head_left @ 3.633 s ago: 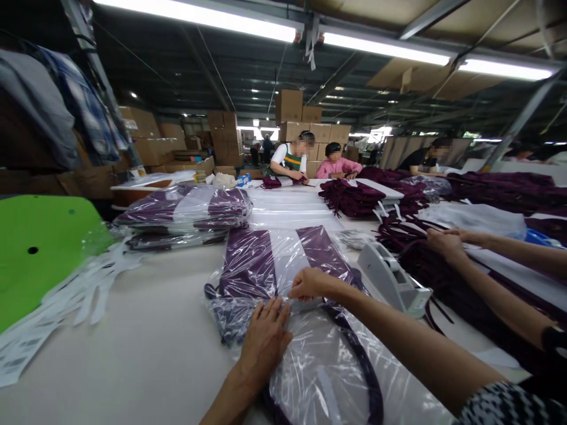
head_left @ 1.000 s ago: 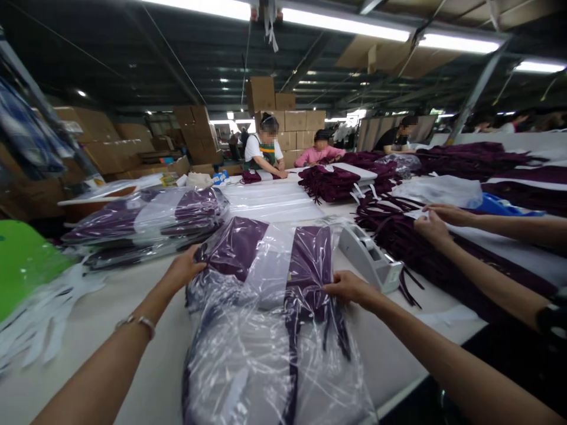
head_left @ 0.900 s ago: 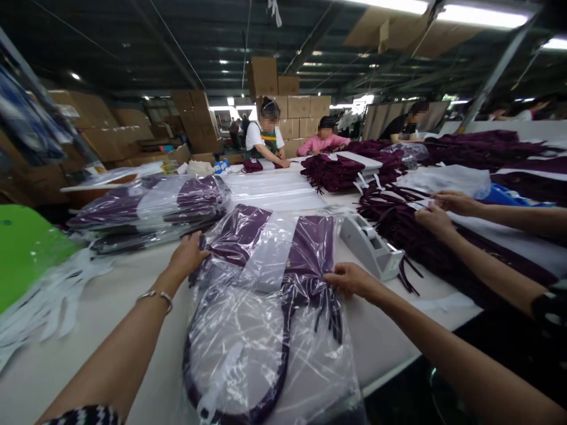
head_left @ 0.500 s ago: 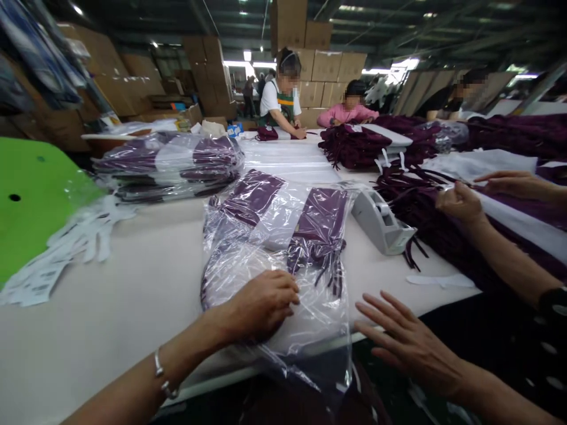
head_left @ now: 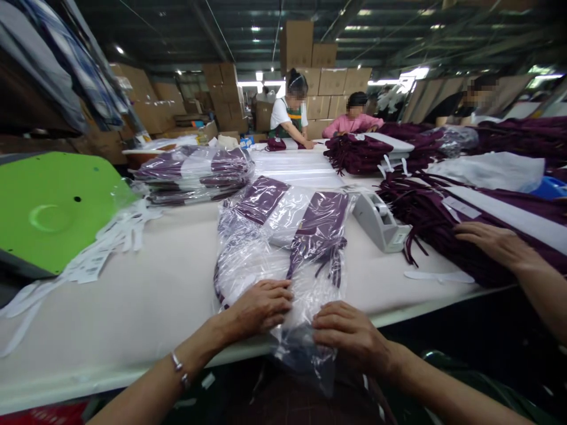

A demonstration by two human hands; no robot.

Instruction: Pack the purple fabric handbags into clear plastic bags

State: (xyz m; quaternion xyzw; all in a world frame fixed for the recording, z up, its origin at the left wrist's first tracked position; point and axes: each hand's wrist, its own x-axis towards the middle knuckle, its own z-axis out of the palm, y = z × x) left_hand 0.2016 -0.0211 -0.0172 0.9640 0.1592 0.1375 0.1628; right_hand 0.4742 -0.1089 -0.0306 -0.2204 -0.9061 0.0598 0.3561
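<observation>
A clear plastic bag (head_left: 248,260) lies on the table in front of me, holding a folded dark purple garment (head_left: 325,212) with fringe and a white paper band (head_left: 289,211) across it. My left hand (head_left: 263,306) is on the bag's near left part, its fingers bent and closed on the film. At the near right side, my right hand (head_left: 348,330) has its fingers curled on the loose plastic. Between the two hands the film is bunched, and its end hangs over the table edge. Both thumbs are largely hidden.
A grey tape dispenser (head_left: 381,221) stands right of the bag. Bagged purple garments (head_left: 190,171) are stacked at the left, near white paper strips (head_left: 110,239) and a green panel (head_left: 57,206). A co-worker's hand (head_left: 496,242) touches purple garments (head_left: 434,218) at the right. People work behind.
My right hand has come left from beside the bag onto its near end, and the film there is now bunched. The co-worker's hand at the right has lowered. The view has shifted slightly.
</observation>
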